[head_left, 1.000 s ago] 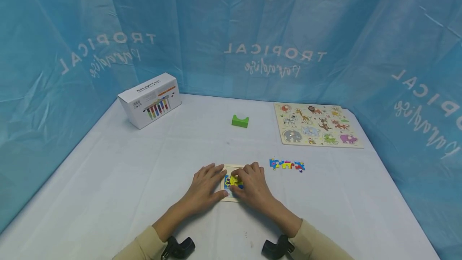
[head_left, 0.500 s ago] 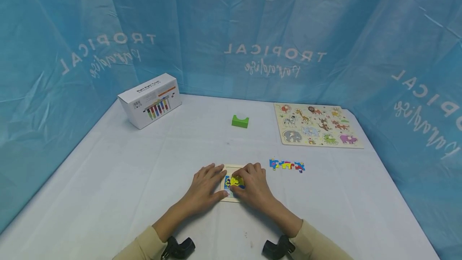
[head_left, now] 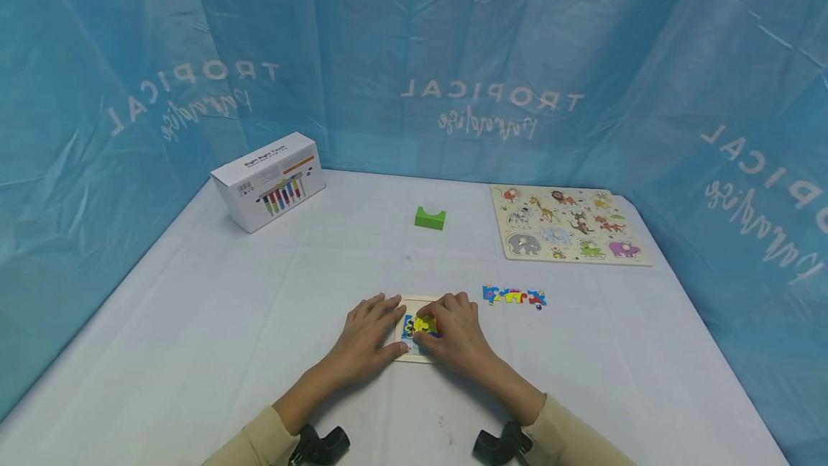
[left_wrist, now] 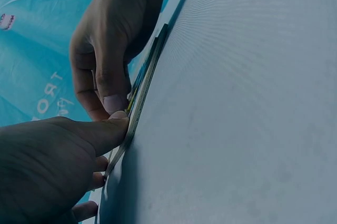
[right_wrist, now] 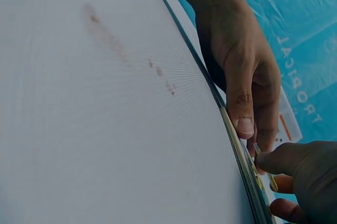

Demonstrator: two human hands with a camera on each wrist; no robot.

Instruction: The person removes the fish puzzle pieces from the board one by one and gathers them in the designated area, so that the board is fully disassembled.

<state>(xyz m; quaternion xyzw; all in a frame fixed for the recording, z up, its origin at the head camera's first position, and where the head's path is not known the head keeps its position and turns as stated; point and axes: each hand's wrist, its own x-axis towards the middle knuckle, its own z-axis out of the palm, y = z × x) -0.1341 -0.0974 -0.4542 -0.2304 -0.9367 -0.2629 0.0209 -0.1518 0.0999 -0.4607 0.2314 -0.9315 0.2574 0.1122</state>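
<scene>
A small wooden jigsaw tray [head_left: 411,359] with a pale frame lies on the table in front of me, with blue and yellow pieces inside. My left hand [head_left: 369,336] rests along the tray's left side, fingers near the top edge and thumb on the lower frame. Over the tray's middle, my right hand [head_left: 456,336] pinches a yellow puzzle piece [head_left: 422,324] between thumb and fingers. In the right wrist view that piece [right_wrist: 273,184] shows edge-on, tilted above the tray. The right hand hides the tray's right part.
Several loose puzzle pieces [head_left: 514,296] lie to the right of the tray. Farther back are a green notched block [head_left: 430,218], a white box [head_left: 268,178] at left and an animal peg puzzle board [head_left: 569,225] at right. Blue curtains [head_left: 414,42] surround the white table [head_left: 226,322].
My right hand has shifted very slightly to the right, uncovering a little more of the yellow piece and a bit of red beside it. The left hand stays put.
</scene>
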